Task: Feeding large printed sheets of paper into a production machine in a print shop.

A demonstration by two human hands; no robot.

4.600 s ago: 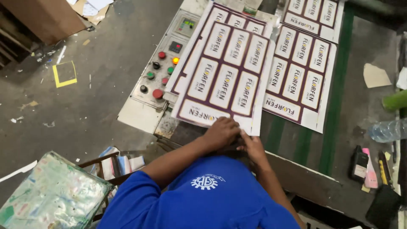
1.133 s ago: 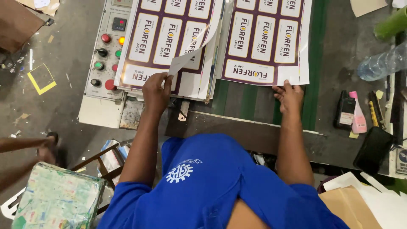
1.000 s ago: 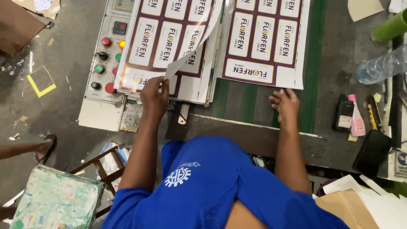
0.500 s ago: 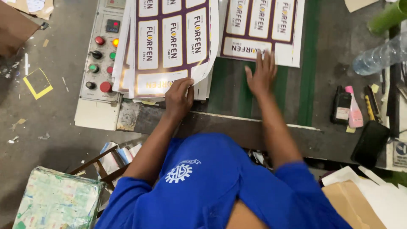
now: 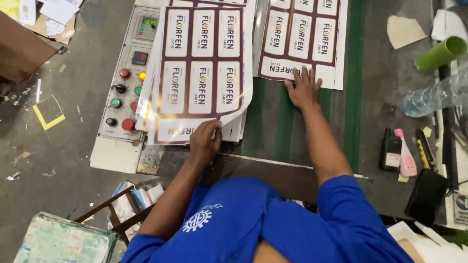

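My left hand (image 5: 204, 141) pinches the near edge of a glossy sheet of purple-bordered white labels (image 5: 202, 68). The sheet curls up off a stack of like sheets (image 5: 239, 130) beside the control panel. My right hand (image 5: 303, 87) lies flat with its fingers spread on the near edge of a second label sheet (image 5: 302, 39), which rests on the dark conveyor with green stripes (image 5: 282, 126). Both arms are in blue sleeves.
A grey control panel (image 5: 124, 97) with red, green and black buttons sits left of the stack. To the right lie a green tube (image 5: 441, 53), a clear plastic bottle (image 5: 431, 97), a small black bottle (image 5: 391, 150) and a pink one (image 5: 405, 158). A wooden stool (image 5: 117, 214) stands lower left.
My left hand has lifted the top sheet's near edge and drawn it toward me. My right hand has slid left along the second sheet and now lies flat on it.
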